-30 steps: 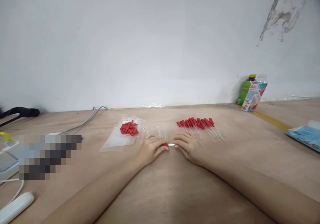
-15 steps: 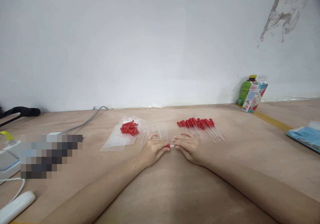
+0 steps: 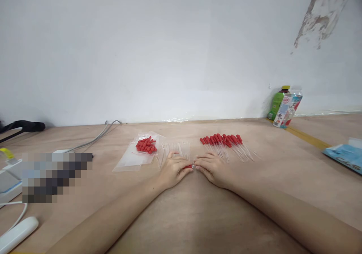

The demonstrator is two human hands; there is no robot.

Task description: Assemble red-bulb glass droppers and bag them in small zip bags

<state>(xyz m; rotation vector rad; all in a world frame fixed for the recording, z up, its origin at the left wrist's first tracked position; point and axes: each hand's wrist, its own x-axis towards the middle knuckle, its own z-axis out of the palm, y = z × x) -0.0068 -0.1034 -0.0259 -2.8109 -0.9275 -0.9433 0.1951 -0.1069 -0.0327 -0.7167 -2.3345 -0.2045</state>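
My left hand (image 3: 173, 170) is closed around a red rubber dropper bulb (image 3: 189, 166), most of it hidden by the fingers. Facing it, my right hand (image 3: 212, 168) pinches a clear dropper tube (image 3: 193, 166), of which only a short bit shows between the two hands. The tube meets the bulb's open end. Behind my left hand lie several loose clear tubes (image 3: 177, 148). A heap of red bulbs (image 3: 146, 145) rests on clear plastic bags (image 3: 128, 160) to the left. Beyond my right hand, several droppers with red bulbs (image 3: 219, 139) lie in a row.
Two bottles, one a green bottle (image 3: 275, 105) and one a printed bottle (image 3: 287, 110), stand by the wall at right. A blue packet (image 3: 345, 156) lies at the right edge. On the left are a grey cable (image 3: 96, 137), a blurred-out patch and a white device (image 3: 18, 233).
My right hand has moved slightly left toward my left hand. Less of the clear tube shows between them, and the gap is smaller.
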